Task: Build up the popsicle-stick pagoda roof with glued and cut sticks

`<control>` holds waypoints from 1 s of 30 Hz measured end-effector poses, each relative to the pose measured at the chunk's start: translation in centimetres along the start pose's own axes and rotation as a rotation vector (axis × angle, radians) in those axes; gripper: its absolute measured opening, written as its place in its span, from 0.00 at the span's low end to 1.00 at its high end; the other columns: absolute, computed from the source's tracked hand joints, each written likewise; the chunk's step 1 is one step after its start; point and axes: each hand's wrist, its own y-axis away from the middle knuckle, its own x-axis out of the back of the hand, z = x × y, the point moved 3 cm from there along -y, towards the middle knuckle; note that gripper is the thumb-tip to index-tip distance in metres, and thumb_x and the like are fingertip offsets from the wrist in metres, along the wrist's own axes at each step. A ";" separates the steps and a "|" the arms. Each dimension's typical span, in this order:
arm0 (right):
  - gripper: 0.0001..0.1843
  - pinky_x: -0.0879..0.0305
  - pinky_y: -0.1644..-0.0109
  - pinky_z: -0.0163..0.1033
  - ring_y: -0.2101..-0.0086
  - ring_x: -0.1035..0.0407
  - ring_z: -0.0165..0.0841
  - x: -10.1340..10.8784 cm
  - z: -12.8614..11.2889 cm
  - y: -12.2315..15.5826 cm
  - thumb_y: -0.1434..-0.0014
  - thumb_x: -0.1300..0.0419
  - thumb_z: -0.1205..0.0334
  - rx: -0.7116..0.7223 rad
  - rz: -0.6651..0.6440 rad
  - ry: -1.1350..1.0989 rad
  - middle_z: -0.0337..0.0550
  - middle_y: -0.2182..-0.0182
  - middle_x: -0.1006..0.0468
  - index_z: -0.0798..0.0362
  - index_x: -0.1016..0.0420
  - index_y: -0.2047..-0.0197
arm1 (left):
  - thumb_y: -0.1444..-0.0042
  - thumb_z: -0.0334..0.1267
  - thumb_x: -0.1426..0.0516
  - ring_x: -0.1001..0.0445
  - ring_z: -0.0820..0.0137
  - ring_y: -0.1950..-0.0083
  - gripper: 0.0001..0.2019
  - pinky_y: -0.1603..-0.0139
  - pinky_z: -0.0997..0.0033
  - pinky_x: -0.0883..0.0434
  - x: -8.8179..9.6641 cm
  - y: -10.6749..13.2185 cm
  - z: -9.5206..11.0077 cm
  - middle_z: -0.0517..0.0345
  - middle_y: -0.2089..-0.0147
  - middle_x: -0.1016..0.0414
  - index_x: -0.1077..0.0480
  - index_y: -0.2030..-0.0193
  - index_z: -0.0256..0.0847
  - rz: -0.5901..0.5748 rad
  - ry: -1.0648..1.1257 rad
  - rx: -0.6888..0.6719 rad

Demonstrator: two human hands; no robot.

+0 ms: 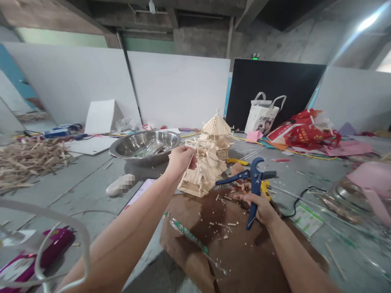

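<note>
A model building of thin wooden sticks (201, 175) stands near the middle, with sloped stick roofs and a pointed tower (217, 126) behind. My left hand (182, 159) is at the left side of its roof, thumb and fingers pressed together. What lies between those fingertips is hidden. My right hand (262, 207) grips a blue pipe cutter (255, 179) to the right of the model, its handles spread apart. Beneath the cutter and my right hand lies a brown sheet (238, 260) scattered with short stick pieces. A yellow-handled tool (237, 161) rests beside the model.
A steel basin (122, 154) holding plastic wrappers stands behind my left hand. Loose sticks (33, 158) are heaped at far left. A green-printed plastic sleeve (189, 236) lies on the brown sheet. At right are a pink-lidded glass kettle (345, 199) and a red bag (302, 130).
</note>
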 end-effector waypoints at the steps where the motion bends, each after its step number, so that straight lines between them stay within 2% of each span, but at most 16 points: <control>1: 0.11 0.44 0.51 0.50 0.59 0.35 0.39 -0.1 -0.1 0.0 0.65 0.37 0.66 -0.002 0.004 0.001 0.39 0.70 0.27 0.52 0.32 0.73 | 0.61 0.33 0.47 0.40 0.79 0.91 0.04 0.91 0.80 0.41 -0.1 0.0 -0.1 0.64 0.89 0.38 0.37 0.80 0.35 0.011 0.025 0.010; 7: 0.12 0.43 0.52 0.49 0.62 0.33 0.38 -0.2 -0.1 0.2 0.65 0.37 0.67 -0.009 0.032 0.000 0.38 0.72 0.27 0.52 0.32 0.73 | 0.60 0.33 0.47 0.41 0.79 0.91 0.04 0.89 0.79 0.40 -0.7 0.1 -0.4 0.65 0.89 0.38 0.39 0.79 0.35 0.014 0.145 0.106; 10: 0.12 0.42 0.52 0.48 0.62 0.33 0.38 -0.1 0.2 0.1 0.64 0.38 0.66 -0.004 -0.004 0.015 0.39 0.71 0.27 0.52 0.31 0.70 | 0.59 0.32 0.48 0.41 0.79 0.90 0.03 0.89 0.79 0.40 -0.8 0.0 -0.4 0.65 0.89 0.38 0.39 0.78 0.35 0.000 0.176 0.142; 12: 0.13 0.42 0.52 0.48 0.60 0.34 0.39 -0.1 0.4 0.1 0.63 0.39 0.66 -0.016 -0.042 0.052 0.41 0.68 0.26 0.52 0.31 0.68 | 0.59 0.32 0.47 0.41 0.79 0.90 0.03 0.89 0.80 0.41 -0.7 0.2 -0.4 0.66 0.89 0.39 0.40 0.77 0.35 0.012 0.188 0.132; 14: 0.13 0.43 0.52 0.48 0.60 0.34 0.39 -0.1 0.3 0.3 0.62 0.40 0.65 -0.044 -0.072 0.112 0.43 0.67 0.26 0.52 0.30 0.67 | 0.58 0.34 0.46 0.42 0.80 0.90 0.04 0.89 0.81 0.42 -0.6 0.7 -0.3 0.67 0.88 0.39 0.39 0.75 0.36 0.027 0.209 0.062; 18: 0.14 0.42 0.53 0.46 0.61 0.33 0.39 -0.5 -0.6 1.1 0.64 0.40 0.67 -0.083 -0.182 0.167 0.43 0.67 0.25 0.52 0.31 0.68 | 0.55 0.39 0.46 0.41 0.81 0.88 0.08 0.86 0.82 0.41 -1.0 3.9 -0.3 0.68 0.87 0.38 0.38 0.71 0.37 -0.044 0.217 -0.107; 20: 0.15 0.40 0.55 0.45 0.62 0.33 0.39 -1.1 -1.2 1.7 0.65 0.40 0.68 -0.120 -0.289 0.174 0.42 0.66 0.25 0.51 0.31 0.68 | 0.54 0.40 0.46 0.40 0.81 0.87 0.08 0.85 0.82 0.41 -1.4 6.1 -0.8 0.68 0.87 0.38 0.38 0.70 0.38 -0.114 0.194 -0.099; 23: 0.16 0.40 0.55 0.45 0.62 0.33 0.38 -1.9 -1.6 2.7 0.63 0.41 0.68 -0.209 -0.459 0.223 0.43 0.64 0.26 0.53 0.31 0.66 | 0.54 0.41 0.46 0.40 0.80 0.86 0.09 0.85 0.81 0.42 -1.7 9.0 -2.1 0.67 0.85 0.38 0.38 0.68 0.38 -0.218 0.197 -0.006; 26: 0.17 0.40 0.56 0.45 0.63 0.32 0.37 -2.2 -1.4 3.1 0.62 0.40 0.68 -0.249 -0.507 0.262 0.44 0.62 0.27 0.54 0.31 0.65 | 0.54 0.42 0.45 0.41 0.80 0.84 0.11 0.84 0.80 0.41 -1.5 10.7 -3.6 0.68 0.84 0.39 0.38 0.67 0.39 -0.226 0.248 0.043; 30: 0.19 0.43 0.53 0.45 0.60 0.34 0.37 -2.5 -0.6 3.3 0.63 0.40 0.68 -0.265 -0.541 0.308 0.45 0.60 0.28 0.54 0.31 0.63 | 0.54 0.41 0.45 0.40 0.80 0.81 0.10 0.78 0.80 0.40 -1.3 11.6 -5.1 0.68 0.83 0.40 0.36 0.67 0.38 -0.150 0.221 0.008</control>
